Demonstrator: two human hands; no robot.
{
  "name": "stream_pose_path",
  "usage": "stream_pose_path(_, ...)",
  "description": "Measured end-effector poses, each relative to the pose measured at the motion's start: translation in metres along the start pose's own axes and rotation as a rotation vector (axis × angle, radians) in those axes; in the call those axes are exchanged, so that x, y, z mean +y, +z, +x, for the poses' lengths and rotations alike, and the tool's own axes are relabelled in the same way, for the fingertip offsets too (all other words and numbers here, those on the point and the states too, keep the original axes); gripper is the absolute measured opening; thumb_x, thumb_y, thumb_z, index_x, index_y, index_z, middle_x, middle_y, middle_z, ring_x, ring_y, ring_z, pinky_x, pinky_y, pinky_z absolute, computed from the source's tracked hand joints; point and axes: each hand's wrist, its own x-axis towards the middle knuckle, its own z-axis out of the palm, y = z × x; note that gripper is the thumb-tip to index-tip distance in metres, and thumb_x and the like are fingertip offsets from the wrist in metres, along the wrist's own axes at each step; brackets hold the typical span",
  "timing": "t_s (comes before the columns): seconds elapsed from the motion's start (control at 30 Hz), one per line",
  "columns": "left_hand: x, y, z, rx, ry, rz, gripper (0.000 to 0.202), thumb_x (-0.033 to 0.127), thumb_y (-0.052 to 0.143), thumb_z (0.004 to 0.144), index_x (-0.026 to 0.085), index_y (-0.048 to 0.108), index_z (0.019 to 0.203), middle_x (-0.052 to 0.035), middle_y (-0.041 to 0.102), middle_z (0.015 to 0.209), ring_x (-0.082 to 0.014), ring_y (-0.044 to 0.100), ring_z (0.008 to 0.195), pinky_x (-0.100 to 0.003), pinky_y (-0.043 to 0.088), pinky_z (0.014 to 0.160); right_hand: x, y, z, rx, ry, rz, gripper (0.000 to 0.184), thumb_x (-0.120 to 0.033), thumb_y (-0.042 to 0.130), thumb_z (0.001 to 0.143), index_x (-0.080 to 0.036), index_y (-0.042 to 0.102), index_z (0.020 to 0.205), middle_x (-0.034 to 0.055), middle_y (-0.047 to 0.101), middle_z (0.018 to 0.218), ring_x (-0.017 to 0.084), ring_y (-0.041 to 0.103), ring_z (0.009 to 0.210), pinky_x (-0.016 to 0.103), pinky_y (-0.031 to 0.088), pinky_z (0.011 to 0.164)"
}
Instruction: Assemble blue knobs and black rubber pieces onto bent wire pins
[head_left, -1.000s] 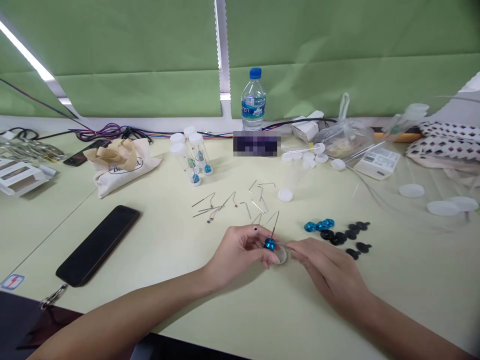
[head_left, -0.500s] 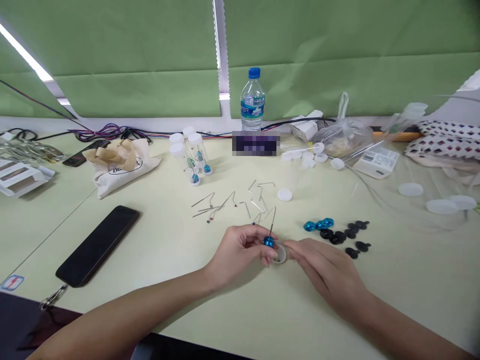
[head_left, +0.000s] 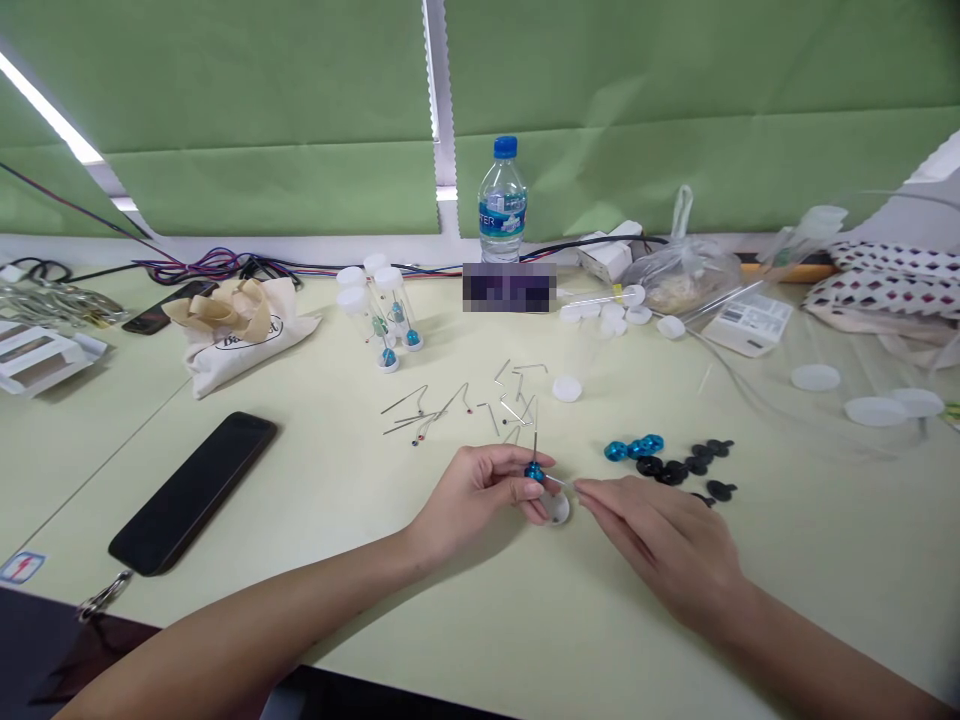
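Holding a shiny blue piece point(head_left: 533, 473) low over the table point(head_left: 352, 470), we are pinching it between the thumb and fingers of our left hand point(head_left: 491, 483). A thin metal rod point(head_left: 535, 443) is standing upright from its top. With our right hand point(head_left: 660, 530), we are gripping a slim metal shaft point(head_left: 555, 481) between closed fingertips and pointing it leftward at the blue piece; we cannot tell whether its tip is touching. Just below our left fingertips a white round cap point(head_left: 558, 509) is showing, and we cannot tell whether we are holding it or it is lying on the table.

Beyond our hands, small bent metal pins point(head_left: 494, 420) are lying scattered, with longer wires point(head_left: 409, 425) crossing one another to their left. Near our right hand, more blue pieces point(head_left: 636, 448) are sitting in a row beside black discs point(head_left: 673, 472). Farther back, clear tubes point(head_left: 390, 305) with white ends are standing in a cluster, and a water bottle point(head_left: 502, 205) is standing near the green blinds point(head_left: 262, 80). Off to the left, a black phone point(head_left: 193, 492) is lying flat, nearer to us than a cloth pouch point(head_left: 259, 352).
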Motion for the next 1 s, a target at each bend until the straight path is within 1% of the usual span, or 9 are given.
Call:
stream_pose_path(0.1,-0.001,0.002,0.0,-0.009,-0.018,-0.017,0.021,0.019,0.068,0.08,0.012,0.071,0.1,-0.0086,0.074,0.089,-0.0123,0.066,0.066,-0.028,0.053,0.073,0.003,0.002,-0.004,-0.015,-0.039,-0.004,0.018,-0.017,0.045,0.097,-0.018,0.061,0.105,0.0028,0.071,0.081,0.016,0.063,0.067,0.028,0.046,0.063)
stream_pose_path(0.3,-0.004,0.003,0.001,-0.001,-0.035,-0.028,0.018,0.019,0.071,0.077,0.012,0.071,0.093,-0.0063,0.073,0.082,-0.0112,0.064,0.062,-0.026,0.052,0.067,0.005,0.004,-0.007,0.019,-0.104,-0.004,0.021,-0.019,0.045,0.097,-0.018,0.061,0.109,0.0043,0.07,0.082,0.017,0.063,0.07,0.03,0.049,0.064)
stream_pose_path(0.4,-0.003,0.004,0.001,0.001,-0.043,-0.038,0.019,0.021,0.073,0.076,0.012,0.071,0.093,-0.006,0.072,0.081,-0.0115,0.063,0.061,-0.027,0.052,0.065,0.005,0.001,-0.004,0.046,-0.158,-0.018,0.021,-0.014,0.047,0.095,-0.014,0.061,0.11,0.0065,0.07,0.084,0.018,0.063,0.073,0.031,0.05,0.067)
stream_pose_path(0.57,-0.002,0.004,0.001,-0.005,-0.061,-0.035,0.023,0.025,0.075,0.074,0.01,0.071,0.091,-0.0035,0.068,0.069,-0.0106,0.061,0.055,-0.026,0.051,0.06,0.002,-0.01,0.007,0.052,-0.29,-0.129,0.027,-0.002,0.047,0.091,-0.009,0.061,0.113,0.0102,0.072,0.091,0.019,0.064,0.083,0.032,0.053,0.073)
stream_pose_path(0.67,-0.002,0.003,0.001,-0.024,-0.077,-0.04,0.028,0.029,0.076,0.073,0.01,0.07,0.092,-0.0046,0.068,0.069,-0.011,0.06,0.054,-0.027,0.051,0.058,0.001,-0.014,0.01,0.066,-0.337,-0.182,0.026,0.0,0.05,0.088,-0.006,0.062,0.111,0.012,0.072,0.091,0.021,0.065,0.085,0.034,0.054,0.075)
stream_pose_path(0.73,-0.002,0.003,0.001,-0.03,-0.082,-0.043,0.03,0.031,0.077,0.073,0.009,0.07,0.093,-0.0052,0.068,0.07,-0.0112,0.06,0.054,-0.027,0.051,0.057,0.001,-0.016,0.011,0.063,-0.368,-0.195,0.025,0.0,0.05,0.088,-0.005,0.062,0.11,0.0131,0.072,0.092,0.022,0.065,0.085,0.036,0.055,0.074)
stream_pose_path(0.87,-0.003,0.005,0.001,-0.05,-0.08,-0.051,0.03,0.031,0.076,0.074,0.009,0.071,0.094,-0.0049,0.067,0.07,-0.0109,0.06,0.055,-0.026,0.05,0.055,0.001,-0.018,0.012,0.049,-0.412,-0.243,0.024,-0.003,0.047,0.09,-0.007,0.063,0.108,0.0129,0.073,0.089,0.023,0.066,0.083,0.036,0.055,0.07)
stream_pose_path(1.0,-0.004,0.005,-0.001,-0.048,-0.076,-0.039,0.028,0.03,0.077,0.073,0.01,0.071,0.091,-0.004,0.066,0.068,-0.0107,0.059,0.055,-0.026,0.05,0.056,0.0,-0.016,0.01,0.061,-0.394,-0.222,0.026,-0.002,0.048,0.088,-0.007,0.061,0.11,0.0113,0.071,0.08,0.023,0.066,0.077,0.035,0.053,0.066)
